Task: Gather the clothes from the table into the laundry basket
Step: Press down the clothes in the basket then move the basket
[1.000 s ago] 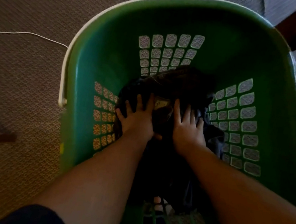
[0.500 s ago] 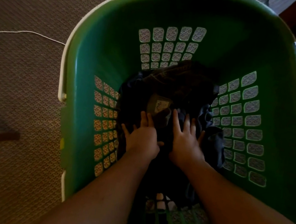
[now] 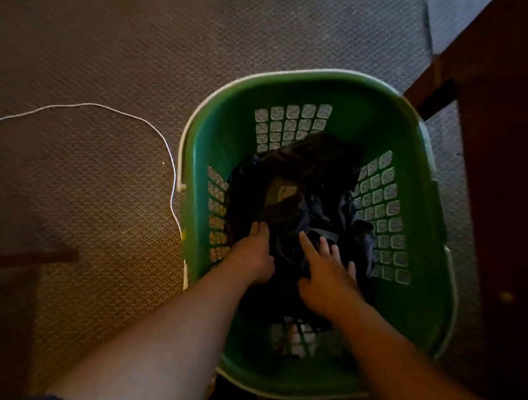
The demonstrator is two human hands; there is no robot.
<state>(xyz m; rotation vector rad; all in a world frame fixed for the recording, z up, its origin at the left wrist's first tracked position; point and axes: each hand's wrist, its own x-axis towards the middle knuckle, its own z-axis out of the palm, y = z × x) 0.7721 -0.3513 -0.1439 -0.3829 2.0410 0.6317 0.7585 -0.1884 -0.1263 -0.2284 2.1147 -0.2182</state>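
Observation:
A green laundry basket (image 3: 356, 100) with a pale rim stands on the carpet. Dark clothes (image 3: 295, 187) lie bunched at its bottom, with a pale label showing near the top of the heap. Both my arms reach down into the basket. My left hand (image 3: 252, 254) is over the near left part of the heap, fingers pointing down toward the cloth. My right hand (image 3: 327, 272) is spread above the near right part, fingers straight and apart. Neither hand holds anything that I can see.
A dark wooden table (image 3: 513, 175) edge and leg stand close on the right of the basket. A white cord (image 3: 98, 106) snakes over the carpet to the basket's left side. A dark furniture leg (image 3: 7, 255) crosses the lower left.
The view has pulled up and back, so the basket looks smaller and farther. Both hands have drawn back toward me from the middle of the clothes.

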